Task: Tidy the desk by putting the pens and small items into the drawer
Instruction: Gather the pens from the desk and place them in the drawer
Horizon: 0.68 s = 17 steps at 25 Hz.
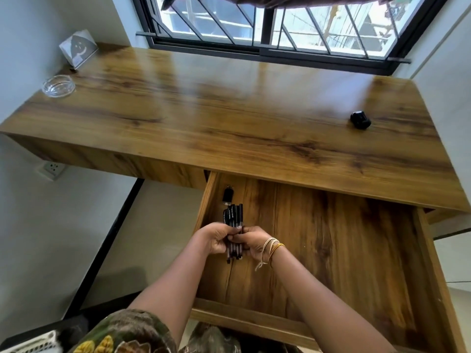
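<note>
A bundle of several black pens (234,217) is held low over the left side of the open wooden drawer (331,245). My left hand (215,239) and my right hand (253,242) are both closed around the middle of the bundle. The pen tips stick out above and below my fingers. A small black item with a metal ring (227,194) lies in the drawer's back left corner, just beyond the pens. On the desk top (229,110) at the right sits a small black case (360,120).
A glass ashtray (59,85) and a white card stand (77,48) are at the desk's far left corner. A barred window (267,26) runs behind the desk. A wall socket (52,169) is under the desk at left.
</note>
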Available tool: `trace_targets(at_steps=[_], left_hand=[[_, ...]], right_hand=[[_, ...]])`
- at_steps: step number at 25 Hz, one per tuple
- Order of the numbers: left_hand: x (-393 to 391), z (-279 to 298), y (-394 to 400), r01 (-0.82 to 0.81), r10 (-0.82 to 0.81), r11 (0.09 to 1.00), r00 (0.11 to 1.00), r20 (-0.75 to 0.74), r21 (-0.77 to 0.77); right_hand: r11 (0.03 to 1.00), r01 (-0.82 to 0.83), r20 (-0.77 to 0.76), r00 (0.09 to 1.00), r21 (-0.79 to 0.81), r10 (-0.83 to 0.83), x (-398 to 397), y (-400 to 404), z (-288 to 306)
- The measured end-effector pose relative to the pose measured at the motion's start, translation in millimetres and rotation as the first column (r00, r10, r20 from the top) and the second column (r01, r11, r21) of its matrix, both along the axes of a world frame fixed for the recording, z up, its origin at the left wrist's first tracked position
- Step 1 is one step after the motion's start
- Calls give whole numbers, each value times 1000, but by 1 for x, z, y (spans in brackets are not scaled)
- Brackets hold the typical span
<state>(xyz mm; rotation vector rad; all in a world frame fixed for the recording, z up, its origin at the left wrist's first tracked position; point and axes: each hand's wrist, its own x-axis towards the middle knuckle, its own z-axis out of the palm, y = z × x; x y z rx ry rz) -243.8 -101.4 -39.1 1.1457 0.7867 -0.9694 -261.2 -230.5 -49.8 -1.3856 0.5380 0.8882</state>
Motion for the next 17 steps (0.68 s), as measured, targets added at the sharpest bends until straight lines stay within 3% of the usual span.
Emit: trace_targets(at_steps=[6, 10, 13, 17], left_hand=[[-2, -6, 11, 20, -26, 992, 999, 43, 126], [-1, -11, 9, 18, -85, 928, 983, 164, 372], [2, -10, 4, 136, -284, 807, 942, 177, 575], [9, 1, -6, 211, -419, 719, 892, 170, 662]], right_hand=[[986, 167, -59, 984, 24, -165, -3, 25, -8], [980, 141, -91, 984, -143, -155, 2, 35, -12], [943, 60, -70, 994, -328, -88, 7, 40, -11], [886, 70, 1, 997, -459, -79, 12, 44, -11]])
